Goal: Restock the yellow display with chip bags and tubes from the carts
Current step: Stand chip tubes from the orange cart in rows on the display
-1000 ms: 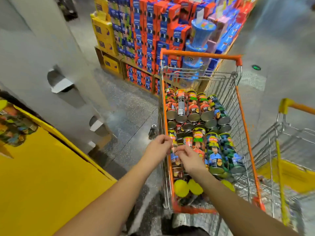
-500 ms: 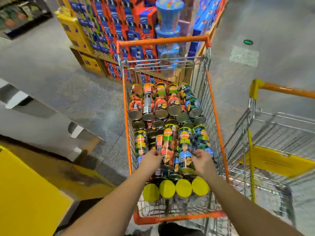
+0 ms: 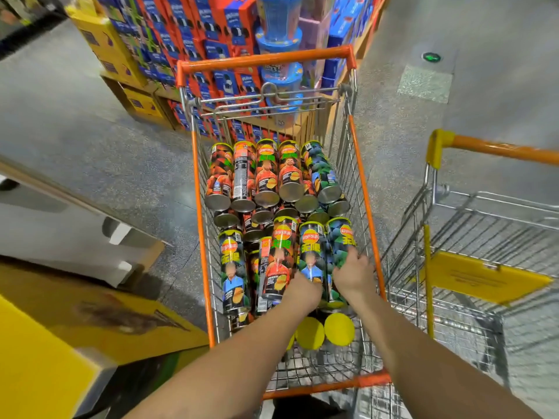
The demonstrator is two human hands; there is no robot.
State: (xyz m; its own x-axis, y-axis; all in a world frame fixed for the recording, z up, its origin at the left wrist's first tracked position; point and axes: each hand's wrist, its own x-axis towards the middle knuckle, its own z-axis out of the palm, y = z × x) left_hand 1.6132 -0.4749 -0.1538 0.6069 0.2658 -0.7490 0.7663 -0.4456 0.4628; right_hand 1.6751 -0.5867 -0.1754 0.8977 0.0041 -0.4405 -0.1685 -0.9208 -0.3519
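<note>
I am seeing both hands working inside the orange cart: left hand curling onto an orange chip tube, right hand gripping a green tube. Yellow display is sitting lower left; boxed stock is standing beyond.
</note>
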